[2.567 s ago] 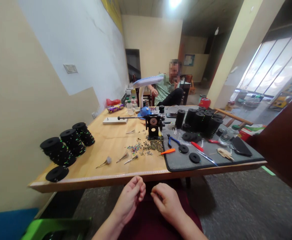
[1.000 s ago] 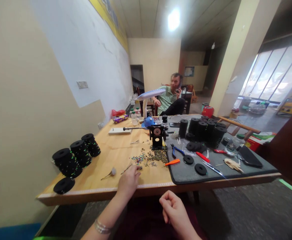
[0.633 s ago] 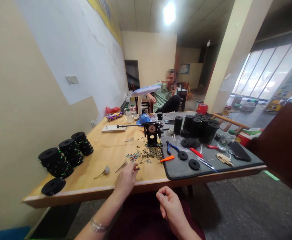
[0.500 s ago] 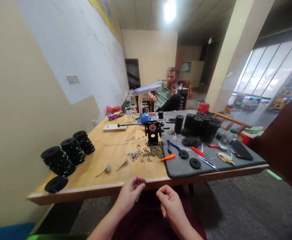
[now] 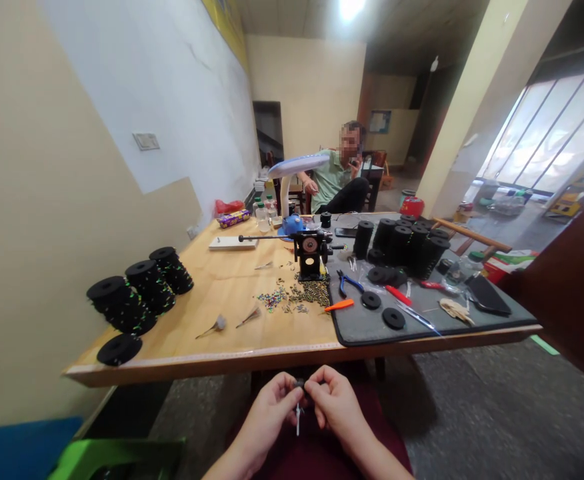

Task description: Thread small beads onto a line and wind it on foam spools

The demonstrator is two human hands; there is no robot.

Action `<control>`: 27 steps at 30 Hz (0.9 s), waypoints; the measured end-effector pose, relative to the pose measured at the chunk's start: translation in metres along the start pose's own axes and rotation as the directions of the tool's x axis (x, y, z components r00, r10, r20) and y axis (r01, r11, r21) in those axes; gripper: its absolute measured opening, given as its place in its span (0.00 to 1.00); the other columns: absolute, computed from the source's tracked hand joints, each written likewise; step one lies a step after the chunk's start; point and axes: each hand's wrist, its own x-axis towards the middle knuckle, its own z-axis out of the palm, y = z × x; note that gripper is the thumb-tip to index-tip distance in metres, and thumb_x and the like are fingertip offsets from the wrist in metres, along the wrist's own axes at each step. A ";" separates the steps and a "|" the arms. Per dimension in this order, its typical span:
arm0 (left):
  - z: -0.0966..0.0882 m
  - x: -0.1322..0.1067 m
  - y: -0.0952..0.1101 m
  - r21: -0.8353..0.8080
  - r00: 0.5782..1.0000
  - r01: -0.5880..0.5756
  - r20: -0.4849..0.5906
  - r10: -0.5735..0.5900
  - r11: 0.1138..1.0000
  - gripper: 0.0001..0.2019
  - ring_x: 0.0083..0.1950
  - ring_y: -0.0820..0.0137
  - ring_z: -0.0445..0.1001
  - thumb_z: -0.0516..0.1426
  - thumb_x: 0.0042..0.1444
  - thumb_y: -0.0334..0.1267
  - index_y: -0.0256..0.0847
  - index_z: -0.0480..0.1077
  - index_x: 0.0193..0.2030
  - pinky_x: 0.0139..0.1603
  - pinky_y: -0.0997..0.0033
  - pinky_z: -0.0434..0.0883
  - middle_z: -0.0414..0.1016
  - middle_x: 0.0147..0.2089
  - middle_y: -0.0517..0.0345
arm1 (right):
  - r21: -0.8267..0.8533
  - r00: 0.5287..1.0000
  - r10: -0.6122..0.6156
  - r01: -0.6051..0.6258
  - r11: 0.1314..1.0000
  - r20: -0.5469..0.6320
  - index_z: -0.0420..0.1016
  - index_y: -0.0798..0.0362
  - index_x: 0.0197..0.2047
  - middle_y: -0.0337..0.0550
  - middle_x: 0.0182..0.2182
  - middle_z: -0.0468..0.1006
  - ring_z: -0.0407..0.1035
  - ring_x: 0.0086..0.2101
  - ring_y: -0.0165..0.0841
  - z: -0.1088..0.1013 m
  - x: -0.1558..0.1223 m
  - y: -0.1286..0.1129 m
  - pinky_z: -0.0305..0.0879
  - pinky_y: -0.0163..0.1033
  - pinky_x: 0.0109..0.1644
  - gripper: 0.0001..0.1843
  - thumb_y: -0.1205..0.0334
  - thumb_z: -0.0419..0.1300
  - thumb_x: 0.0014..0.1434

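Wooden desk [image 5: 222, 293] against a cream wall, bearing a grey mat [image 5: 362, 328], black spools [image 5: 137, 297], scattered beads [image 5: 282, 297] and a lamp [image 5: 297, 164]; a person [image 5: 339, 183] sits at its far end. Below the near edge, left hand [image 5: 271, 410] and right hand [image 5: 339, 403] meet, each grip pinched on a small dark piece [image 5: 299, 385]. One second earlier the left hand reached onto the desk, apart from the right.
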 end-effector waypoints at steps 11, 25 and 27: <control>0.004 0.000 -0.003 0.102 0.996 -0.093 -0.006 0.094 0.990 0.18 0.21 0.78 0.64 0.63 0.46 0.50 0.39 0.62 0.26 0.21 0.77 0.66 0.64 0.22 0.67 | -0.010 1.000 -0.021 0.021 1.000 0.017 0.62 0.52 0.25 0.25 0.05 0.60 0.48 0.08 0.20 -0.001 0.000 0.004 0.42 0.27 0.14 0.22 0.42 0.62 0.46; 0.003 0.000 -0.004 -0.071 0.999 0.048 -0.013 -0.049 0.996 0.15 0.23 0.77 0.68 0.65 0.45 0.46 0.37 0.67 0.29 0.25 0.78 0.64 0.70 0.23 0.63 | 0.003 0.997 0.076 -0.076 0.997 0.013 0.64 0.53 0.25 0.25 0.05 0.61 0.47 0.08 0.20 -0.005 0.002 0.012 0.41 0.27 0.13 0.23 0.40 0.62 0.45; 0.002 0.002 -0.004 -0.028 0.999 0.011 -0.050 -0.013 1.000 0.15 0.23 0.76 0.67 0.64 0.44 0.47 0.37 0.68 0.29 0.24 0.78 0.64 0.70 0.23 0.63 | -0.016 0.996 0.085 -0.084 0.996 0.034 0.64 0.53 0.25 0.26 0.05 0.61 0.47 0.08 0.20 -0.005 0.000 0.012 0.40 0.27 0.13 0.23 0.41 0.62 0.46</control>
